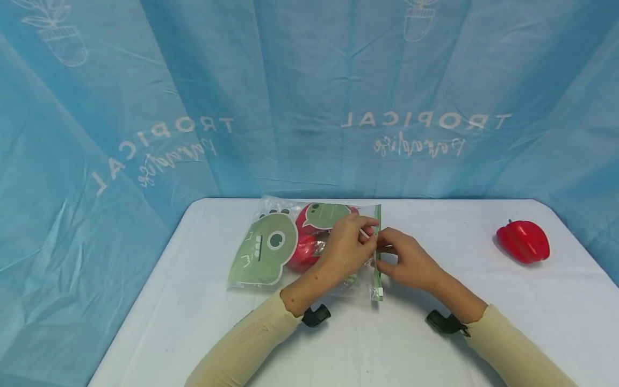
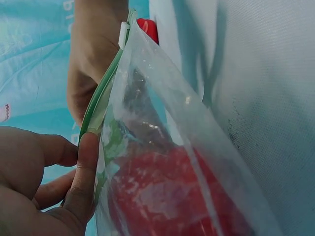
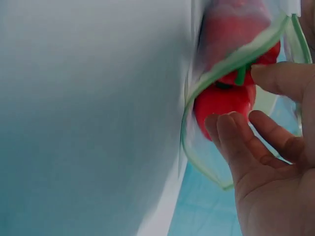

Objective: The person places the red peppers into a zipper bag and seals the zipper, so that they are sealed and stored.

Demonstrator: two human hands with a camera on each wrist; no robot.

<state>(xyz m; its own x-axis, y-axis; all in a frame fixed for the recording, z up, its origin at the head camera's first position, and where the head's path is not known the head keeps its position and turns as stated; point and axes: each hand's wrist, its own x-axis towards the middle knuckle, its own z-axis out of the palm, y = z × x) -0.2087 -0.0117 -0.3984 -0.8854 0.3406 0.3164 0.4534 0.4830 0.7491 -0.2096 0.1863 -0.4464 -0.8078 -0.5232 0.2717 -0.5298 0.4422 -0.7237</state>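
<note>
A clear zip bag (image 1: 263,252) with a green one-eyed monster print lies on the table, its mouth toward the right. Red bell pepper shapes (image 3: 224,105) show inside it, one with a green stem (image 3: 240,75). With thumb and finger, my left hand (image 1: 344,244) pinches the green zip edge (image 2: 101,93). My right hand (image 1: 408,260) is at the bag's mouth, thumb and fingers spread apart in the right wrist view, near the peppers. In that view the mouth gapes. A white slider (image 2: 123,35) sits at one end of the zip.
Another red bell pepper (image 1: 524,242) lies on the white table (image 1: 193,322) at the far right. A blue printed curtain (image 1: 309,97) hangs behind the table and along its sides. Black wrist mounts (image 1: 316,315) sit under both forearms.
</note>
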